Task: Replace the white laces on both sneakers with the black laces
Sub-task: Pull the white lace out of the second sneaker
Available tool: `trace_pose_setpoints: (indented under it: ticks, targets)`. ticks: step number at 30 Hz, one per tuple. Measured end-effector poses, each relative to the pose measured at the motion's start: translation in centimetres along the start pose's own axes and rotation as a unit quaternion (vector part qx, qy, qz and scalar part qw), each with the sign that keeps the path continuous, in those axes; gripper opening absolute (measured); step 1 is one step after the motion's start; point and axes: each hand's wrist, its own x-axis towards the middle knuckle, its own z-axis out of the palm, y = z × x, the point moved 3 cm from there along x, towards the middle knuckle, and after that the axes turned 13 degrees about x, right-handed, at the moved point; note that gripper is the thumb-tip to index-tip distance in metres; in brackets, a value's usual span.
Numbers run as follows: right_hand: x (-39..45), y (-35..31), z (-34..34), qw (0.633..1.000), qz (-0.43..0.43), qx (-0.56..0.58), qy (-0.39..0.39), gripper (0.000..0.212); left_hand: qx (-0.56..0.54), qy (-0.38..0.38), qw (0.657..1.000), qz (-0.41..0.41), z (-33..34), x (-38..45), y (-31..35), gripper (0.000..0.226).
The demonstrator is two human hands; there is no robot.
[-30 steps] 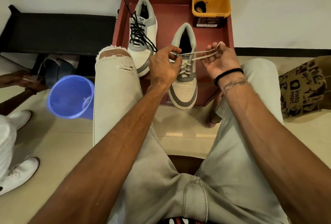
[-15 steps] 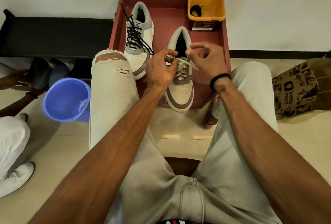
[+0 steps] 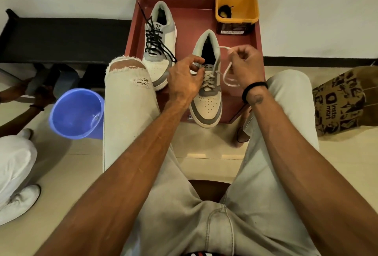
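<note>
Two grey and cream sneakers stand on a red tray [image 3: 184,2]. The left sneaker [image 3: 161,37] is threaded with a black lace [image 3: 155,41]. The right sneaker [image 3: 208,96] still carries a white lace [image 3: 227,75] in its lower eyelets. My left hand [image 3: 185,81] rests on that sneaker's tongue, fingertips pinching the lace at the top eyelets. My right hand [image 3: 245,65] grips the loose end of the white lace, which loops down beside the shoe. A yellow tub [image 3: 237,6] at the tray's back right holds a coiled black lace [image 3: 224,11].
A blue plastic bucket [image 3: 76,112] stands left of my left knee. A printed brown paper bag [image 3: 343,100] lies at the right. Another person's hands [image 3: 38,92] and white-clad leg [image 3: 16,163] are at the left. A black bench [image 3: 65,39] runs along the wall.
My right hand has pulled the white lace out to the right of the shoe, so a longer loose loop hangs from it. My left hand stays at the top eyelets.
</note>
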Motion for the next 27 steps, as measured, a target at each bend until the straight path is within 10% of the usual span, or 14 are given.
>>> trace_pose_setpoints:
  ticks: [4, 11, 19, 27]
  targets:
    - [0.0, 1.0, -1.3, 0.997, 0.016, -0.069, 0.036, 0.022, 0.084, 0.022, 0.993, 0.085, 0.8, -0.5, 0.5, 0.021]
    - [-1.5, 0.9, 1.0, 0.945, -0.071, -0.234, -0.217, 0.066, 0.104, -0.035, 0.991, 0.075, 1.6, -0.5, 0.6, 0.026]
    - [-1.7, 0.0, 1.0, 0.939, -0.106, -0.259, -0.2, 0.061, -0.084, -0.117, 0.986, -0.082, 1.2, 0.4, 0.9, 0.023]
    - [-2.4, -0.6, 1.3, 0.933, -0.111, -0.281, -0.195, 0.063, -0.378, -0.095, 0.879, -0.276, -1.3, 0.5, 0.1, 0.014]
